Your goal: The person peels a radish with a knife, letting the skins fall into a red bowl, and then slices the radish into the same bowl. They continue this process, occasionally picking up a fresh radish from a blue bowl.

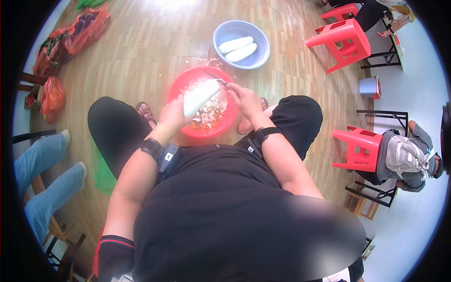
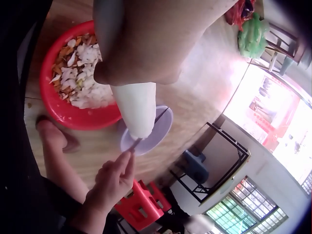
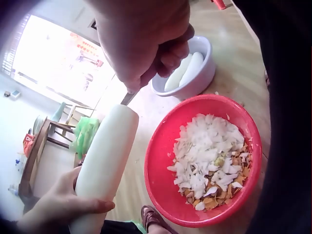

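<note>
- So the white radish (image 1: 201, 97) is up in the left hand (image 1: 174, 113), a bit above centre in the head view, showing over the red basin (image 1: 229, 116).
- Long axis there goes lower left to upper right. Gripped end is lower left, other end points at the right hand (image 1: 245, 101), so that's the nearer hand for the tip.
- Left fingers and thumb are wrapped round the radish, pretty clear at lower left of the right wrist view.
- Right fingers are closed on a metal tool (image 3: 127, 98), upper middle of that same view, right by the radish's upper end. Can't tell if the metal actually touches, or what kind of tool it is tbh.
- Left wrist view has the radish tip pointing down, mid-frame, with the right hand below it.
- Pale basin (image 1: 261, 37) is upper middle of the head view, past the tip, apart from both hands.
</note>
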